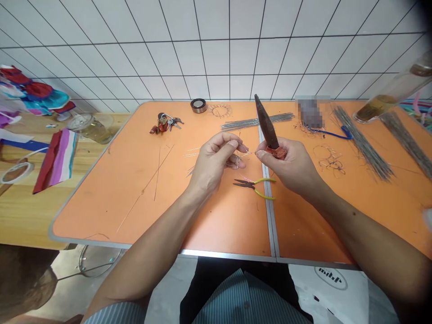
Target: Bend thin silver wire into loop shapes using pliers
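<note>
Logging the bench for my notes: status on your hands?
Left hand pinching thin wire; right hand gripping tapered dark mandrel. Yellow-handled pliers lying below.

The person wears a shirt (248, 299) of fine grey-blue and white stripes, with a small dark button (246, 306) down its front. The same striped cloth forms the left sleeve (116, 313), along the bottom edge of the view. Below the shirt are black trousers (202, 288). The left hand (212, 164) and right hand (286, 166) are bare.
</note>
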Motion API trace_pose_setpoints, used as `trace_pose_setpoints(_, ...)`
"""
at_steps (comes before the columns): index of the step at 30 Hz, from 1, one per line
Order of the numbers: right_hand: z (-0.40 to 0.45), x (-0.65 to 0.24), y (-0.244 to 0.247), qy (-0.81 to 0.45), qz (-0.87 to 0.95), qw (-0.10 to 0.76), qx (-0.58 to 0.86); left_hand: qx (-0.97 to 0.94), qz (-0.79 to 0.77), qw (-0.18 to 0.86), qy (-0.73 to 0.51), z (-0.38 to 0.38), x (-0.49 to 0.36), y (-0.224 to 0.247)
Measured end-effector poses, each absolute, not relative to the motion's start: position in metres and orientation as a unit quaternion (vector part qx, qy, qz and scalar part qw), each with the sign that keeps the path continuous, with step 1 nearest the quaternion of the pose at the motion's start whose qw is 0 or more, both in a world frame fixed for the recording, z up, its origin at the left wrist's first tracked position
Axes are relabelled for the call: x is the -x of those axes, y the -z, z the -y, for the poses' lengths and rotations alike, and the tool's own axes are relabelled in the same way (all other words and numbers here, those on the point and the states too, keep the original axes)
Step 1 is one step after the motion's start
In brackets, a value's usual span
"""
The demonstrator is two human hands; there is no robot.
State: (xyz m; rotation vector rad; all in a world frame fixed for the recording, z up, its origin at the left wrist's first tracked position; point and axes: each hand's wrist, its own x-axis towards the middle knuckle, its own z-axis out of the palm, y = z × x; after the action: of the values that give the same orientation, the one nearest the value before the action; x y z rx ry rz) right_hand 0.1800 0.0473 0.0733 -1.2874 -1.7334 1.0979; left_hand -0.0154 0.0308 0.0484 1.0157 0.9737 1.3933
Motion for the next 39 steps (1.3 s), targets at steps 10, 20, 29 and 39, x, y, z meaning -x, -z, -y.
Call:
trace_pose_setpoints(10, -0.047, -0.18, -0.07, -0.436, 0.684, 0.36, 0.461, -0.415, -0.379, 0.569, -0.601, -0.031, 0.009, -0.046)
trace_pose_setpoints(20, -0.046, -0.179, -0.066, -0.403, 0.72, 0.357, 0.438, -0.423, -0.373, 0.565, -0.603, -0.026, 0.004, -0.044)
trace_pose_setpoints(29, -0.049, -0.181, -0.068, -0.422, 0.686, 0.392, 0.444, -0.411, -0.303, 0.623, -0.593, -0.029, 0.008, -0.048)
trace_pose_setpoints(39, -0.047, -0.181, -0.072, -0.439, 0.665, 0.409, 0.444, -0.374, -0.29, 0.673, -0.569, -0.031, 0.011, -0.049)
